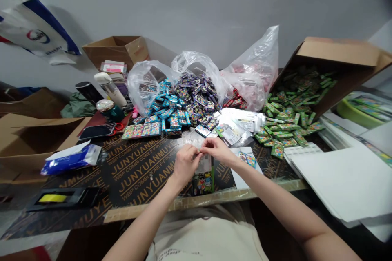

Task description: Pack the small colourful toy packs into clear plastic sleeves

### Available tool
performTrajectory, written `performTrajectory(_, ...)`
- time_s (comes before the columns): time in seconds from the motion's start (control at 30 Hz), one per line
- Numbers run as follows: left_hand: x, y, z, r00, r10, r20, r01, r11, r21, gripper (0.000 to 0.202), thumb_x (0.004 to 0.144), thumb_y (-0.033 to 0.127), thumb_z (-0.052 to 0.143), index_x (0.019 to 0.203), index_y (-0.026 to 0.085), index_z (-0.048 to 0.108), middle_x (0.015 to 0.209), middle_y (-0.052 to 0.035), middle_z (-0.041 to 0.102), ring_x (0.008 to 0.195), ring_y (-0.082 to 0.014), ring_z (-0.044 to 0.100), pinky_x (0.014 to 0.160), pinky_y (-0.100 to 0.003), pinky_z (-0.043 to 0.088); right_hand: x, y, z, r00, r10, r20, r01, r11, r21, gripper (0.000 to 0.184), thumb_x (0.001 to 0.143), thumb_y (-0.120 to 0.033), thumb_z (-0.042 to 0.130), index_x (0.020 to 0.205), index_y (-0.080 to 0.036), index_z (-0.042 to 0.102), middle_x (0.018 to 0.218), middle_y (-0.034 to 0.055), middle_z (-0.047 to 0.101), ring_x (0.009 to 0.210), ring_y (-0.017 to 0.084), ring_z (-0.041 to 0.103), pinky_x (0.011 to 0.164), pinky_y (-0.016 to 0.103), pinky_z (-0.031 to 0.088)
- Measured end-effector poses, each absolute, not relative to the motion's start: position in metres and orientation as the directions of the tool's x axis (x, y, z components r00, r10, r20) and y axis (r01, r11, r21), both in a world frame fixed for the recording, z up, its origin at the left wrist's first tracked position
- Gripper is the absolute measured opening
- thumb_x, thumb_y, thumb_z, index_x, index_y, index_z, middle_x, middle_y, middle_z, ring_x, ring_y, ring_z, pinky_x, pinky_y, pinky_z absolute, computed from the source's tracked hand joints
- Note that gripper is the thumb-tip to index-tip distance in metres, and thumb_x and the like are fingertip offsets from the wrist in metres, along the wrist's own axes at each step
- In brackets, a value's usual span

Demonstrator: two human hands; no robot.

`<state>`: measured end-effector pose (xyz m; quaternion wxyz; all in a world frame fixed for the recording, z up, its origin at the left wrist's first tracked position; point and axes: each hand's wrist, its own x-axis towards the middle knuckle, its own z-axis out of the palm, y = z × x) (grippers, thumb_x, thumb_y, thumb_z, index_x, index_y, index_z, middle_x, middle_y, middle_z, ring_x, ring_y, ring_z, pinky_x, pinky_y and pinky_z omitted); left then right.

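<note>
The dark printed board [134,171] carries everything. At two o'clock from the hands, a tipped cardboard box [337,55] spills green packs [284,126]. At twelve, clear bags [196,65] hold blue and purple packs [183,106]. Near the board's front edge, the left hand [184,164] and right hand [218,151] each pinch the top of a clear sleeve [204,167]. It hangs toward six o'clock, with a colourful pack [202,182] in its bottom.

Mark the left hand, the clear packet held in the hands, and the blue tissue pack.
left hand [184,164]: head view, back of the hand.
clear packet [203,181]: head view, printed lower half.
blue tissue pack [72,159]: head view, middle of its wrapper.
</note>
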<state>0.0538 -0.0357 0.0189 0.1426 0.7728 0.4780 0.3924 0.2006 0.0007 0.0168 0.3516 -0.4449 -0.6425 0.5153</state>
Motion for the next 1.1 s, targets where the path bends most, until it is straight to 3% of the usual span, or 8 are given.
performTrajectory(0.13, 0.042, -0.038, 0.022, 0.325, 0.851, 0.412, 0.734, -0.502, 0.458, 0.022, 0.083, 0.02, 0.047, 0.099, 0.02, 0.062, 0.076, -0.0036, 0.051, 0.073, -0.0164, 0.05, 0.064, -0.026, 0.04, 0.218, 0.001, -0.001, -0.107, 0.992, 0.067, 0.336, 0.099, -0.936, 0.024, 0.078, -0.023, 0.046, 0.102, -0.024, 0.05, 0.063, -0.005, 0.057, 0.057, 0.012, 0.053, 0.055, 0.022, 0.039)
performTrajectory(0.23, 0.006, -0.035, 0.017, 0.276, 0.9, 0.337, 0.851, -0.391, 0.349, 0.03, 0.085, 0.024, 0.041, 0.109, 0.023, 0.06, 0.077, -0.0037, 0.049, 0.071, -0.0171, 0.049, 0.064, -0.027, 0.04, 0.275, 0.004, -0.016, 0.063, 0.977, 0.202, 0.69, 0.103, -0.716, 0.012, 0.078, -0.026, 0.05, 0.075, -0.021, 0.061, 0.072, 0.0035, 0.061, 0.071, 0.017, 0.054, 0.065, 0.028, 0.038)
performTrajectory(0.33, -0.032, -0.029, 0.005, 0.149, 0.962, 0.228, 0.962, -0.195, 0.191, 0.03, 0.083, 0.03, 0.044, 0.103, 0.016, 0.062, 0.082, -0.0081, 0.053, 0.078, -0.0226, 0.052, 0.07, -0.033, 0.041, 0.341, 0.005, -0.037, 0.171, 0.964, 0.204, 0.779, -0.006, -0.627, 0.015, 0.067, -0.016, 0.06, 0.052, -0.019, 0.059, 0.065, 0.0086, 0.06, 0.081, 0.024, 0.053, 0.071, 0.032, 0.034)
performTrajectory(0.43, -0.039, -0.027, -0.008, 0.289, 0.949, 0.125, 0.953, -0.298, 0.058, 0.035, 0.072, 0.031, 0.059, 0.105, 0.019, 0.059, 0.107, -0.0133, 0.055, 0.104, -0.0315, 0.045, 0.09, -0.047, 0.031, 0.378, 0.006, -0.063, 0.208, 0.963, 0.171, 0.814, -0.074, -0.576, 0.008, 0.062, -0.015, 0.063, 0.056, -0.02, 0.065, 0.067, 0.0071, 0.063, 0.082, 0.025, 0.052, 0.071, 0.033, 0.032)
performTrajectory(0.63, 0.004, -0.022, -0.034, 0.609, 0.737, -0.294, 0.793, -0.555, 0.25, 0.068, 0.041, 0.035, 0.078, 0.103, 0.021, 0.054, 0.109, -0.0106, 0.054, 0.101, -0.0308, 0.048, 0.088, -0.044, 0.032, 0.378, 0.011, -0.098, 0.195, 0.968, 0.158, 0.847, -0.085, -0.526, 0.015, 0.066, -0.032, 0.063, 0.073, -0.02, 0.071, 0.077, 0.0054, 0.067, 0.078, 0.022, 0.054, 0.07, 0.033, 0.032)
performTrajectory(0.77, 0.01, -0.015, -0.03, 0.634, 0.693, -0.344, 0.77, -0.527, 0.358, 0.053, 0.04, 0.032, 0.077, 0.086, 0.018, 0.054, 0.086, -0.0041, 0.057, 0.081, -0.0231, 0.053, 0.068, -0.029, 0.038, 0.374, 0.014, -0.102, 0.163, 0.972, 0.17, 0.866, -0.058, -0.497, 0.016, 0.065, -0.036, 0.066, 0.066, -0.021, 0.071, 0.065, 0.0036, 0.064, 0.073, 0.021, 0.054, 0.07, 0.033, 0.032)
performTrajectory(0.9, 0.003, -0.007, 0.005, 0.595, 0.791, -0.142, 0.671, -0.392, 0.63, 0.04, 0.065, 0.029, 0.064, 0.103, 0.021, 0.051, 0.071, 0.0041, 0.052, 0.063, -0.0135, 0.049, 0.059, -0.023, 0.037, 0.372, 0.013, -0.102, 0.107, 0.968, 0.225, 0.891, 0.007, -0.453, 0.012, 0.07, -0.032, 0.064, 0.07, -0.022, 0.071, 0.076, 0.0045, 0.064, 0.08, 0.021, 0.054, 0.075, 0.034, 0.032)
performTrajectory(1.1, -0.004, -0.001, 0.026, 0.214, 0.953, 0.216, 0.422, -0.29, 0.859, 0.032, 0.075, 0.03, 0.058, 0.105, 0.019, 0.06, 0.093, -0.0033, 0.057, 0.088, -0.0166, 0.053, 0.078, -0.028, 0.041, 0.371, -0.007, -0.094, -0.158, 0.953, 0.258, 0.902, 0.245, -0.355, 0.018, 0.081, -0.019, 0.052, 0.077, -0.02, 0.07, 0.078, 0.0073, 0.065, 0.078, 0.02, 0.055, 0.074, 0.031, 0.034)
